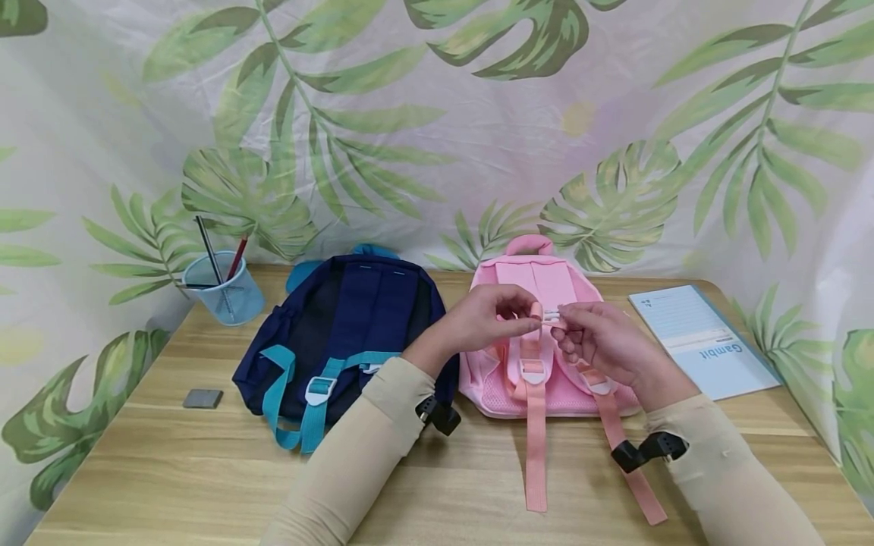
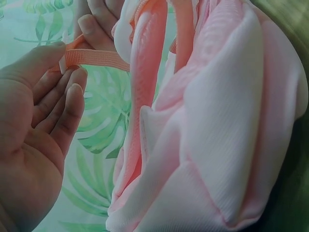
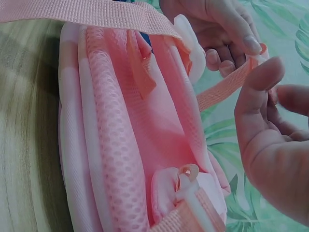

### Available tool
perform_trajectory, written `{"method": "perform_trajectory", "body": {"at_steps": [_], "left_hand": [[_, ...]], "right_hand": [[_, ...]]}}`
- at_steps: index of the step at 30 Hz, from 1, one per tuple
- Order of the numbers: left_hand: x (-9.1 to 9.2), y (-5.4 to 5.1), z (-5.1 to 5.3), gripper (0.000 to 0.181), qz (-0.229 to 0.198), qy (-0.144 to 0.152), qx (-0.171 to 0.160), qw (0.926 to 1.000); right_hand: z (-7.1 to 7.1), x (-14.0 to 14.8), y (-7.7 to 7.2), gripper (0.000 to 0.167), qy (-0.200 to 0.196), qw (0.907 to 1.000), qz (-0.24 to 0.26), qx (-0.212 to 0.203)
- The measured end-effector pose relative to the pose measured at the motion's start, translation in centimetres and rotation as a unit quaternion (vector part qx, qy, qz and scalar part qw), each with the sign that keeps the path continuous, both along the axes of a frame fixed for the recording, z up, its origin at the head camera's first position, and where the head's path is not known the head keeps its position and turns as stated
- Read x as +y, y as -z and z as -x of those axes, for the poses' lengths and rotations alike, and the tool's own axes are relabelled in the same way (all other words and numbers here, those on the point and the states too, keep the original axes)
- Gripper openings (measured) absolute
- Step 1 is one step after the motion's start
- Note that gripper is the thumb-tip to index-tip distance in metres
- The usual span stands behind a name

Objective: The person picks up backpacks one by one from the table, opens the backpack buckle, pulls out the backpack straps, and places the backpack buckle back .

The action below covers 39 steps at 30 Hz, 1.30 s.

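Observation:
A pink backpack (image 1: 539,277) lies with its strapped side up. In front of it, my left hand (image 1: 488,318) pinches a salmon-coloured strap (image 2: 99,59) between thumb and fingers. My right hand (image 1: 604,341) meets it fingertip to fingertip and pinches the same strap by a small white buckle (image 1: 551,314). Fingers partly hide the buckle, so I cannot tell whether it is fastened. Below the hands, a white strap adjuster (image 1: 532,371) sits on one shoulder strap. Two loose strap tails (image 1: 536,462) hang down onto the table.
A navy backpack (image 1: 372,303) with teal straps lies left of the pink one. Farther left stand a blue mesh pen cup (image 1: 239,299) holding pencils, and a small grey block (image 1: 202,399). A notebook (image 1: 703,341) lies at the right on the wooden table (image 1: 171,470). Leaf-print cloth hangs behind.

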<state>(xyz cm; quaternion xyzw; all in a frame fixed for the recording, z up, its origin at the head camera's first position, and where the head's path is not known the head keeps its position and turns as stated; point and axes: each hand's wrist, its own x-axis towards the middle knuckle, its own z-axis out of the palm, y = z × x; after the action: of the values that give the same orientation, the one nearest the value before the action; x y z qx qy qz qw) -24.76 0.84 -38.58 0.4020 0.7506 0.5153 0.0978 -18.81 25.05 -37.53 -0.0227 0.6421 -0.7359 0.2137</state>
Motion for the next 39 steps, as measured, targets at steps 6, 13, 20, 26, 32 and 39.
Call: {"method": "perform_trajectory", "body": {"at_steps": [6,13,20,26,32,39], "left_hand": [[0.2,-0.1,0.0,0.018,0.009,0.005,0.002,1.0],[0.8,0.1,-0.3,0.033,0.068,0.0,-0.035,0.9971],[1.3,0.8,-0.6,0.022,0.083,-0.014,-0.037,0.9957],[1.4,0.9,-0.8,0.02,0.092,-0.023,-0.032,0.995],[1.4,1.1,-0.9,0.021,0.105,-0.023,-0.033,0.9937],[1.5,1.4,-1.0,0.021,0.116,-0.022,-0.031,0.9925]], "right_hand": [[-0.2,-0.1,-0.4,0.028,0.016,0.9994,-0.029,0.0],[-0.3,-0.1,-0.7,0.032,0.029,0.999,-0.033,0.006],[-0.3,0.0,-0.6,0.032,0.03,0.9994,-0.017,0.003],[-0.4,-0.1,-0.7,0.033,0.033,0.9994,-0.007,0.003],[-0.5,-0.2,-0.9,0.035,0.042,0.9991,0.009,0.003],[-0.5,-0.2,-1.0,0.039,0.046,0.9984,0.028,0.021]]}}
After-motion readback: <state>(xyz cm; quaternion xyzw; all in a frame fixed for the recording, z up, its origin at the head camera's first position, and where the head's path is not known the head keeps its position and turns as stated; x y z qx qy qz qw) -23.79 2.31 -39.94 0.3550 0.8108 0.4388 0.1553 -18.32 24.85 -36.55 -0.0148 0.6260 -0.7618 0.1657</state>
